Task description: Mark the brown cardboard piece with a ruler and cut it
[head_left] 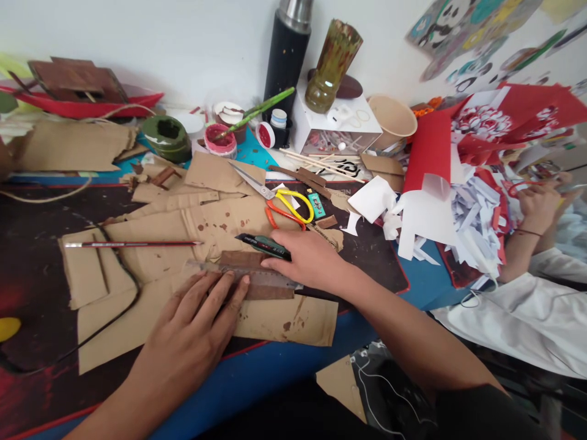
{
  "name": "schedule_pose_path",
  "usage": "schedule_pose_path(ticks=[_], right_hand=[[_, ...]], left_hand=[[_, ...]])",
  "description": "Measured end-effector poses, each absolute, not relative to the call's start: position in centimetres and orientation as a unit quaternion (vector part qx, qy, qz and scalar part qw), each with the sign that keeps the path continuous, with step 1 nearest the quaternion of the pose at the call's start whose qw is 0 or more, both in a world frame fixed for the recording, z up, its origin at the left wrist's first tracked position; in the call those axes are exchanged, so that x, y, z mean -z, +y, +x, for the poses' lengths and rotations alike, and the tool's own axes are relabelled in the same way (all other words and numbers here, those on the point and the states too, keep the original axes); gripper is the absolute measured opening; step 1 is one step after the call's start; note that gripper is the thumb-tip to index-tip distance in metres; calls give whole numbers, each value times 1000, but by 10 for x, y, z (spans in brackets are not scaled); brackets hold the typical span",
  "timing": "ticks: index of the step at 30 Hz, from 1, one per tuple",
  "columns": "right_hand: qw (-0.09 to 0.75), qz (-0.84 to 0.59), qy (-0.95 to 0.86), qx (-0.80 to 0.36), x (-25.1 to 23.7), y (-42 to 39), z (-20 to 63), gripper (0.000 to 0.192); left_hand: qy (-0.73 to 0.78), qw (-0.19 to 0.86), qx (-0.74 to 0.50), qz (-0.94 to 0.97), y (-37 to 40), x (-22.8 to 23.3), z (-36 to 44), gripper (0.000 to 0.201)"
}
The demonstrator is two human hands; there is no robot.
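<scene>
My left hand (197, 321) lies with fingers stretched out, pressing down a clear ruler (270, 280). Under the ruler is a dark brown painted piece of cardboard (268, 293), resting on larger tan cardboard sheets (151, 269). In my right hand (309, 260) is a dark green utility knife (263, 245), its tip pointing left. The knife is just above the ruler's far side; whether it touches anything cannot be made out. Beyond the knife lie scissors (279, 198) with yellow and orange handles. A red pencil (132, 244) rests on the cardboard to the left.
A black cord (132, 296) crosses the cardboard. Along the wall stand a red model boat (87, 91), paint pots (220, 139), a thermos (285, 61) and a white box (337, 119). To the right are white paper scraps (474, 214) and another person's hand (539, 201).
</scene>
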State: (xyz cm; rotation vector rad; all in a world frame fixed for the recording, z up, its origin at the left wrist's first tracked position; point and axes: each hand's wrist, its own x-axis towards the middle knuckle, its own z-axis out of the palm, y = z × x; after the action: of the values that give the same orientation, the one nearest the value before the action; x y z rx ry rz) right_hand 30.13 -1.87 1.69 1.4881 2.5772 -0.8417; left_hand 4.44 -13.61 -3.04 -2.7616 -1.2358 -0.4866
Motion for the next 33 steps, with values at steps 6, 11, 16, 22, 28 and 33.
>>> schedule_pose_path(ticks=[6,11,16,22,28,33], right_hand=[[19,481,836,263,-15,-20,301,28],[20,484,836,256,-14,-21,301,29],[27,485,837,252,-15,-21,300,28],[33,481,838,257,-17,-21,300,27],[32,483,836,260,-16,-21,300,27],[31,484,837,252,-17,-22,300,26]], left_hand=[[-429,5,168,-888,-139,29,46,51],[-423,6,178,-889,-137,28,48,49],[-426,9,182,-886,-138,28,49,49],[-397,46,144,-905,-137,34,41,58],[-377,76,134,-913,-134,36,36,58],[-384,70,138,-910,-135,36,37,58]])
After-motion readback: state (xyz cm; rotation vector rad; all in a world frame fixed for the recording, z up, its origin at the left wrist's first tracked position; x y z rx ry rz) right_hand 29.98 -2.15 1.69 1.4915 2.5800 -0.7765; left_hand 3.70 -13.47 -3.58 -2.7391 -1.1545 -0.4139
